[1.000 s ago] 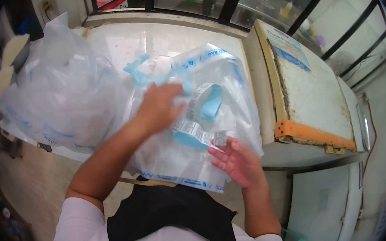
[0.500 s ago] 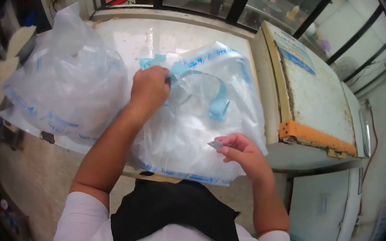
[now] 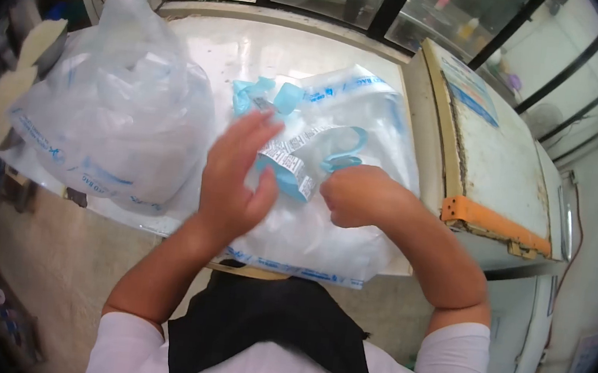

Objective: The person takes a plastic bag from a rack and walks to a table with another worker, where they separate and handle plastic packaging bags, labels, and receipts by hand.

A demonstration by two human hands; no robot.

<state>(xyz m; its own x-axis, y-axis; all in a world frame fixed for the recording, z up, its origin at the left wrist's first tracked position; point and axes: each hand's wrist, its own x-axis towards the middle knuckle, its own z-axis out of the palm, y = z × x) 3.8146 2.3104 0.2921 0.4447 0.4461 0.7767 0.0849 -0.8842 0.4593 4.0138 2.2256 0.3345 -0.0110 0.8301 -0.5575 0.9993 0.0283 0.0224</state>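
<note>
A curled strip of labels (image 3: 290, 165), pale blue on one side and printed white on the other, lies over a clear plastic bag (image 3: 308, 242) with blue lettering. My left hand (image 3: 237, 169) is open over the bag's left part, fingers spread, beside the strip. Curled into a fist at the strip's right end is my right hand (image 3: 360, 196); whatever it holds is hidden. Crumpled light-blue backing pieces (image 3: 268, 96) rest beyond my left hand.
A large filled plastic bag (image 3: 125, 110) stands at the left on the white tabletop (image 3: 216, 39). To the right is a worn white freezer (image 3: 499, 156) with an orange strip. Dark-framed windows run behind the table.
My left hand has let go of the blue backing, come nearer and opened. My right hand has moved up and left and closed into a fist. The strip's printed side now shows.
</note>
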